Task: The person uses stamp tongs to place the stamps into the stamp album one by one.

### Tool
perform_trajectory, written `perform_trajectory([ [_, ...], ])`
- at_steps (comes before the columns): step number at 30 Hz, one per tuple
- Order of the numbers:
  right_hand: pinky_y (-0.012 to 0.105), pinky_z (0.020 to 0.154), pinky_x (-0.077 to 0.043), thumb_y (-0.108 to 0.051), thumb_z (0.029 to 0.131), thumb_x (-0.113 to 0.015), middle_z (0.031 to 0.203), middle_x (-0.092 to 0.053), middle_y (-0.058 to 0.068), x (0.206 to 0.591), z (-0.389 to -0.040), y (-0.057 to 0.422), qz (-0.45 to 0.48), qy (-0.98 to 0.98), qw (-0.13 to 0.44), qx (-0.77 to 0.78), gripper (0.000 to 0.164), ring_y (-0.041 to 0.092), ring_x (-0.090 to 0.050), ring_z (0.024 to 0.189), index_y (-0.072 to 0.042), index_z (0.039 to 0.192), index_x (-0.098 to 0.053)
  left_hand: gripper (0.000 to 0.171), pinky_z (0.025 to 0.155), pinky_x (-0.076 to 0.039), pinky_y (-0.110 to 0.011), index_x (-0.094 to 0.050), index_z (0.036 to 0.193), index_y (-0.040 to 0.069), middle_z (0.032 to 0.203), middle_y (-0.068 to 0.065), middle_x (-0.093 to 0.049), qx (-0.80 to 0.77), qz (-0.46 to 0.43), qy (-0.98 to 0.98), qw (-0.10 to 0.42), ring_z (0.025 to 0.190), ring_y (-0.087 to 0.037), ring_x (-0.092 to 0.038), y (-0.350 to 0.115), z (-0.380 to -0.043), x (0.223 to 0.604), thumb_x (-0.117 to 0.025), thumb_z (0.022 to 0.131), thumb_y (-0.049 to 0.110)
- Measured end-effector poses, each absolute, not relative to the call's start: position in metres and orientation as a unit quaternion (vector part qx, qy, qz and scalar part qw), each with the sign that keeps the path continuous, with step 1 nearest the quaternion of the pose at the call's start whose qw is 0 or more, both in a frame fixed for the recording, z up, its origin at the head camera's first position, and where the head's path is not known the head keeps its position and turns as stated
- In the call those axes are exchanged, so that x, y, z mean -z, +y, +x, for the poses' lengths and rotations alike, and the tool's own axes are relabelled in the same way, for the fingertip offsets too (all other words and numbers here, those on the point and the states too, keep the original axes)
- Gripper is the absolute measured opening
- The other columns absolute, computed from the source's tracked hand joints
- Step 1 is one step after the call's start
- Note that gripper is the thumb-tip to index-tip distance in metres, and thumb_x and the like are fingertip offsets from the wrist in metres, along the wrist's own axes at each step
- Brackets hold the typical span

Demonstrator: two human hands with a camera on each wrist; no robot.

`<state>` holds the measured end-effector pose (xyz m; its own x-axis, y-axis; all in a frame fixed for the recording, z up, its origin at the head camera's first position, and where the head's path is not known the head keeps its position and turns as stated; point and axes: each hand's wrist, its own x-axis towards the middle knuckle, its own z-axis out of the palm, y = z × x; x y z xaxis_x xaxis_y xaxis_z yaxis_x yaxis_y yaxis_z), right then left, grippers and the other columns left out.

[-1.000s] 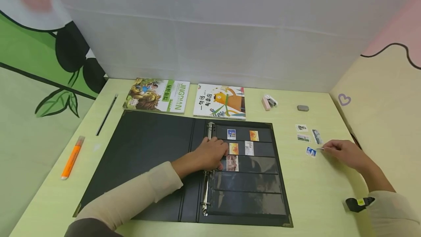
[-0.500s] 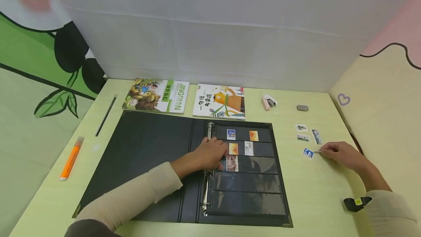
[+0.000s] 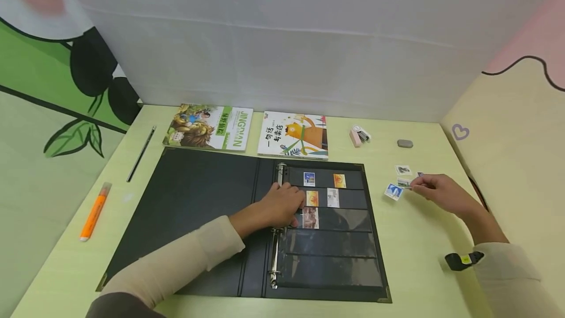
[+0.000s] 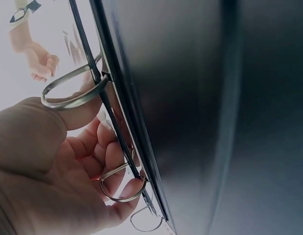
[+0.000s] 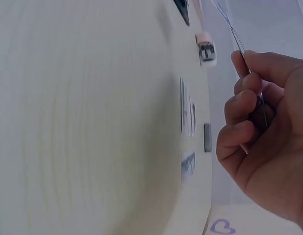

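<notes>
My right hand [image 3: 446, 194] pinches a pair of thin metal tweezers [image 5: 236, 36]. At their tips is a blue-and-white stamp [image 3: 393, 191], tilted and overlapping a greenish stamp [image 3: 403, 183] in the head view. A dark-pictured stamp [image 3: 402, 170] lies just behind; another [image 3: 420, 174] is mostly hidden by my fingers. My left hand [image 3: 280, 205] rests on the inner edge of the black pocket page [image 3: 335, 244], beside the metal rings [image 4: 75, 100], fingers bent. Several stamps sit in the page's upper rows, including a brownish one [image 3: 311, 218] near my left thumb.
The open black binder [image 3: 203, 190] covers the table's middle. Behind it lie two picture books [image 3: 207, 127], a pink-and-white stapler-like item [image 3: 359, 136] and a grey eraser [image 3: 404, 144]. An orange highlighter [image 3: 94, 212] and a pencil [image 3: 141, 154] lie at left.
My right hand has moved left and slightly back, carrying the blue stamp in the tweezers toward the binder. The stamp now shows larger and tilted. My left hand stays put.
</notes>
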<state>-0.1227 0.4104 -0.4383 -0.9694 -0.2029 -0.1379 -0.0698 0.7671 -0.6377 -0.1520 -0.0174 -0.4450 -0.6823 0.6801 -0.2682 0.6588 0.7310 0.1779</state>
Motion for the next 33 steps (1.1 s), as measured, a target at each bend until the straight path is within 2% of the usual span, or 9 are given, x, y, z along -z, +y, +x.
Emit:
perform_trajectory([
  [8, 0.025, 0.061, -0.041, -0.022, 0.096, -0.059, 0.081, -0.058, 0.004, 0.434, -0.151, 0.344, -0.128, 0.928, 0.112, 0.33, 0.016, 0.01, -0.048, 0.071, -0.009, 0.098, -0.068, 0.034, 0.076, -0.027, -0.035, -0.05, 0.095, 0.025, 0.093, 0.009, -0.052, -0.031, 0.366, 0.917, 0.152, 0.082, -0.014, -0.039, -0.018, -0.152, 0.444, -0.077, 0.079, 0.04],
  [14, 0.024, 0.063, -0.04, -0.019, 0.094, -0.06, 0.082, -0.063, -0.006, 0.435, -0.169, 0.297, -0.212, 0.923, 0.153, 0.284, 0.01, 0.009, -0.05, 0.071, -0.014, 0.093, -0.069, 0.034, 0.076, -0.028, -0.035, -0.051, 0.094, 0.025, 0.094, 0.009, -0.053, -0.036, 0.364, 0.918, 0.153, 0.082, -0.014, -0.039, -0.018, -0.151, 0.444, -0.077, 0.078, 0.04],
  [20, 0.023, 0.068, -0.043, -0.02, 0.093, -0.061, 0.08, -0.063, -0.012, 0.436, -0.173, 0.267, -0.288, 0.912, 0.178, 0.233, 0.009, 0.003, -0.052, 0.071, -0.022, 0.088, -0.068, 0.035, 0.075, -0.027, -0.034, -0.051, 0.094, 0.025, 0.093, 0.01, -0.053, -0.038, 0.363, 0.919, 0.15, 0.08, -0.013, -0.039, -0.018, -0.15, 0.445, -0.078, 0.077, 0.04],
  [23, 0.022, 0.067, -0.043, -0.021, 0.094, -0.06, 0.08, -0.063, -0.012, 0.437, -0.175, 0.261, -0.3, 0.912, 0.172, 0.219, 0.01, 0.002, -0.051, 0.069, -0.023, 0.088, -0.067, 0.035, 0.074, -0.027, -0.034, -0.052, 0.094, 0.024, 0.091, 0.01, -0.053, -0.034, 0.366, 0.918, 0.146, 0.08, -0.013, -0.039, -0.018, -0.15, 0.445, -0.078, 0.077, 0.04],
  [30, 0.023, 0.065, -0.041, -0.019, 0.092, -0.063, 0.081, -0.066, -0.01, 0.441, -0.176, 0.254, -0.274, 0.924, 0.121, 0.236, 0.008, 0.004, -0.05, 0.067, -0.017, 0.09, -0.071, 0.036, 0.074, -0.028, -0.033, -0.05, 0.092, 0.025, 0.091, 0.01, -0.052, -0.032, 0.368, 0.918, 0.144, 0.08, -0.013, -0.039, -0.018, -0.15, 0.445, -0.078, 0.077, 0.04],
  [33, 0.023, 0.065, -0.041, -0.019, 0.092, -0.063, 0.079, -0.064, -0.011, 0.444, -0.174, 0.251, -0.276, 0.923, 0.122, 0.238, 0.008, 0.004, -0.05, 0.067, -0.018, 0.088, -0.07, 0.036, 0.075, -0.028, -0.034, -0.05, 0.091, 0.025, 0.091, 0.01, -0.052, -0.032, 0.366, 0.919, 0.144, 0.081, -0.013, -0.039, -0.017, -0.15, 0.446, -0.079, 0.076, 0.04],
])
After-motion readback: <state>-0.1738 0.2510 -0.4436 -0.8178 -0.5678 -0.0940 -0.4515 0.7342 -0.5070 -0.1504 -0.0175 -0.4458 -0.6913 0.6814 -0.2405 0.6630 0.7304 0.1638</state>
